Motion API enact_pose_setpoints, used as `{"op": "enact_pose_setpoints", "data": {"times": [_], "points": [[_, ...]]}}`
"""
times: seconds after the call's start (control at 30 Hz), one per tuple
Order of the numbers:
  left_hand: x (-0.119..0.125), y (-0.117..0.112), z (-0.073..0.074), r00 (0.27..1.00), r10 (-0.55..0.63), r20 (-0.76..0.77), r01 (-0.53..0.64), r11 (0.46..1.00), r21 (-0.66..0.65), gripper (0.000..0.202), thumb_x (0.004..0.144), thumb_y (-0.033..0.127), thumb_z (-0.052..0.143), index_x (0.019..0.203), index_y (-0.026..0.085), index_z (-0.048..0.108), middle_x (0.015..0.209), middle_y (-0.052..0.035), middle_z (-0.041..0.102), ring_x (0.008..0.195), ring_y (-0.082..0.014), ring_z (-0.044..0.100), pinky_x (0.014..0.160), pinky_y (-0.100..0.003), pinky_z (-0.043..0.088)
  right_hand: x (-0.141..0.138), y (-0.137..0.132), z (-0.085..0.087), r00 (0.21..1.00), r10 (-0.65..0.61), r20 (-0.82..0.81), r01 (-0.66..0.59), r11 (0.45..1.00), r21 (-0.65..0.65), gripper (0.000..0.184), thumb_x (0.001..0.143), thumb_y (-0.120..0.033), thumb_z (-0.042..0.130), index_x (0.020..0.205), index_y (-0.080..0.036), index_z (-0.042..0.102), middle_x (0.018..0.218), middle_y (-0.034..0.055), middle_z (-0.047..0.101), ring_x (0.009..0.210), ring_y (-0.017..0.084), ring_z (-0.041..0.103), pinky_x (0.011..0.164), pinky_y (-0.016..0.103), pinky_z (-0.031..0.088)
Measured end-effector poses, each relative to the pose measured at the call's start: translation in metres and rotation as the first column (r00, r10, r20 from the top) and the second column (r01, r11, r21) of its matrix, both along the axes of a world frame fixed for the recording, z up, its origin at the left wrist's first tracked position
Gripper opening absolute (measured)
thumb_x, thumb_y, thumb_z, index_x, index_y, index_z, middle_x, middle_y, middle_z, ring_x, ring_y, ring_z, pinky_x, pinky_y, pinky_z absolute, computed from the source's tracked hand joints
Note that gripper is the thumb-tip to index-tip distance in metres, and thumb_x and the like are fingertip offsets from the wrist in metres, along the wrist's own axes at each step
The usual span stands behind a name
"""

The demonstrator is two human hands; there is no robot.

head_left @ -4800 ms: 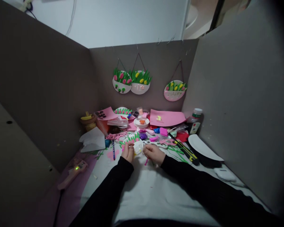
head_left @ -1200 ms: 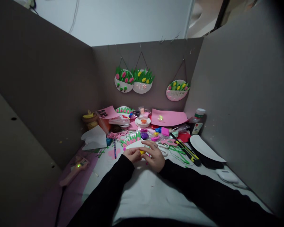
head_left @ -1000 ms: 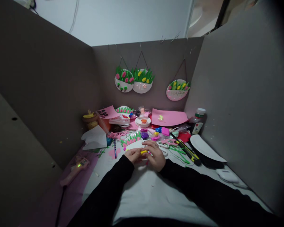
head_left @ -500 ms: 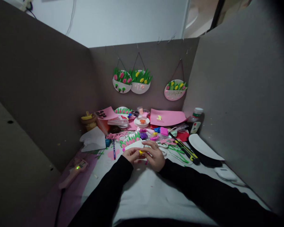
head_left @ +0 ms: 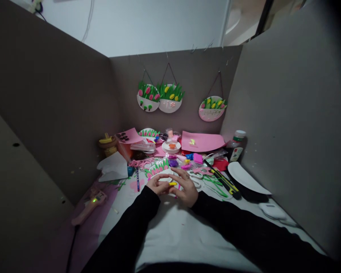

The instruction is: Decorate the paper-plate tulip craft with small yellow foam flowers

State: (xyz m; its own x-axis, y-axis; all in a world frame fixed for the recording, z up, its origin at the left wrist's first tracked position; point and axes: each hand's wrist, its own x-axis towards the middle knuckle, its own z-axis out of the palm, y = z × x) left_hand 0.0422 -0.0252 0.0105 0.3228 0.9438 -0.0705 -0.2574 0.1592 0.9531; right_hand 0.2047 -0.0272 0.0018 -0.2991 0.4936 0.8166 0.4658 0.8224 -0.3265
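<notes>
My left hand [head_left: 159, 185] pinches a small, elongated yellow piece [head_left: 173, 184], which looks like soft modelling clay. Close by on the right is my right hand [head_left: 186, 190], its thumb and fingers apart around the yellow piece; whether a fingertip touches it I cannot tell. A bit of magenta [head_left: 179, 187] shows by the right hand, its shape mostly hidden. Just beyond both hands lies a white paper plate pocket [head_left: 166, 173] decorated with green leaves and pink tulips [head_left: 157, 169], partly covered by my fingers.
White-handled scissors [head_left: 196, 178], green strips [head_left: 216, 185] and a yellow-black utility knife [head_left: 230, 187] lie to the right. Colourful clay packets [head_left: 173, 163] crowd the back. A pink glue gun [head_left: 88, 210] with a lit green light rests left. Grey panels [head_left: 173, 125] enclose three sides.
My right fingers have opened away from the yellow piece, which now shows more of its length. The left hand keeps its pinch. The view has shifted slightly.
</notes>
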Motion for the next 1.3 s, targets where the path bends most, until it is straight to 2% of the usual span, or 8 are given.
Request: {"op": "enact_pose_setpoints", "data": {"times": [0.07, 0.3, 0.5, 0.67, 0.77, 0.87, 1.2, 1.3], "points": [[-0.0015, 0.0008, 0.002, 0.999, 0.03, -0.014, -0.029, 1.0, 0.007, 0.055, 0.05, 0.035, 0.078, 0.094, 0.014, 0.053, 0.058, -0.0003, 0.064, 0.048, -0.0104, 0.057, 0.05, -0.022, 0.042, 0.0002, 0.0008, 0.0001, 1.0, -0.005, -0.005, 0.005, 1.0, 0.014, 0.037, 0.08, -0.037, 0.055, 0.113, -0.021, 0.055, 0.124, 0.0105, 0.047, 0.112, 0.026, 0.044, 0.092, 0.045, 0.039], [0.0016, -0.0031, 0.004, 0.999, 0.032, 0.0, -0.032, 0.999, -0.033, 0.057, 0.052, 0.037, 0.077, 0.098, 0.014, 0.053, 0.068, -0.0016, 0.065, 0.059, -0.0121, 0.061, 0.052, -0.021, 0.044, -0.0002, -0.0029, 0.0023, 0.999, -0.03, -0.04, 0.031, 0.999, 0.026, 0.017, 0.084, -0.027, 0.049, 0.088, -0.022, 0.065, 0.115, 0.0076, 0.053, 0.106, 0.023, 0.048, 0.088, 0.044, 0.042], [-0.0002, 0.0045, -0.0008, 0.999, 0.044, -0.002, -0.044, 0.999, 0.025, 0.059, 0.042, 0.035, 0.081, 0.088, 0.014, 0.051, 0.054, 0.0027, 0.061, 0.046, -0.0087, 0.054, 0.051, -0.022, 0.042, 0.0, 0.0, 0.0007, 1.0, -0.017, -0.024, 0.018, 0.999, 0.041, 0.028, 0.081, -0.035, 0.054, 0.105, -0.022, 0.06, 0.118, 0.0096, 0.052, 0.108, 0.025, 0.047, 0.089, 0.045, 0.041], [-0.0003, 0.0034, -0.0026, 1.0, 0.004, 0.007, -0.004, 1.0, 0.007, 0.055, 0.048, 0.035, 0.079, 0.09, 0.014, 0.05, 0.062, 0.0003, 0.064, 0.052, -0.0103, 0.058, 0.052, -0.022, 0.043, -0.0011, -0.001, 0.0006, 0.997, -0.02, -0.072, 0.021, 1.0, 0.022, 0.014, 0.082, -0.021, 0.051, 0.088, -0.023, 0.064, 0.11, 0.0072, 0.056, 0.103, 0.023, 0.05, 0.088, 0.043, 0.041], [0.0008, 0.0008, -0.0021, 1.0, 0.004, 0.018, -0.004, 1.0, 0.022, 0.05, 0.05, 0.036, 0.079, 0.086, 0.015, 0.05, 0.059, 0.0016, 0.062, 0.054, -0.0109, 0.059, 0.049, -0.02, 0.042, -0.0023, -0.0031, 0.0014, 0.997, -0.001, -0.08, 0.002, 1.0, 0.002, 0.015, 0.08, -0.018, 0.051, 0.089, -0.023, 0.063, 0.109, 0.0069, 0.056, 0.103, 0.022, 0.05, 0.088, 0.043, 0.041], [0.0007, 0.0004, -0.0013, 0.999, 0.025, 0.04, -0.027, 0.997, 0.067, 0.049, 0.047, 0.033, 0.08, 0.08, 0.015, 0.048, 0.056, 0.004, 0.06, 0.045, -0.0071, 0.053, 0.045, -0.019, 0.04, -0.0031, -0.0038, 0.0017, 0.997, 0.009, -0.081, -0.01, 1.0, -0.011, 0.019, 0.079, -0.017, 0.054, 0.095, -0.022, 0.061, 0.112, 0.0073, 0.054, 0.105, 0.023, 0.049, 0.089, 0.044, 0.04], [-0.0013, 0.0067, -0.0043, 0.999, 0.016, -0.03, -0.014, 0.998, 0.056, 0.053, 0.045, 0.035, 0.08, 0.081, 0.013, 0.049, 0.057, 0.0031, 0.061, 0.043, -0.0062, 0.051, 0.045, -0.019, 0.04, -0.0031, -0.001, -0.0009, 0.995, -0.002, -0.1, 0.002, 1.0, -0.004, 0.017, 0.077, -0.018, 0.058, 0.093, -0.022, 0.062, 0.11, 0.0074, 0.055, 0.103, 0.023, 0.049, 0.088, 0.042, 0.04], [-0.0013, 0.0054, -0.003, 0.999, 0.037, -0.009, -0.037, 0.998, 0.051, 0.052, 0.045, 0.034, 0.08, 0.082, 0.013, 0.049, 0.059, 0.0029, 0.061, 0.045, -0.0066, 0.053, 0.044, -0.019, 0.039, -0.0029, -0.001, -0.0002, 0.994, -0.016, -0.104, 0.014, 1.0, -0.017, 0.01, 0.079, -0.018, 0.057, 0.084, -0.022, 0.063, 0.107, 0.0063, 0.057, 0.101, 0.022, 0.05, 0.087, 0.042, 0.04]]}}
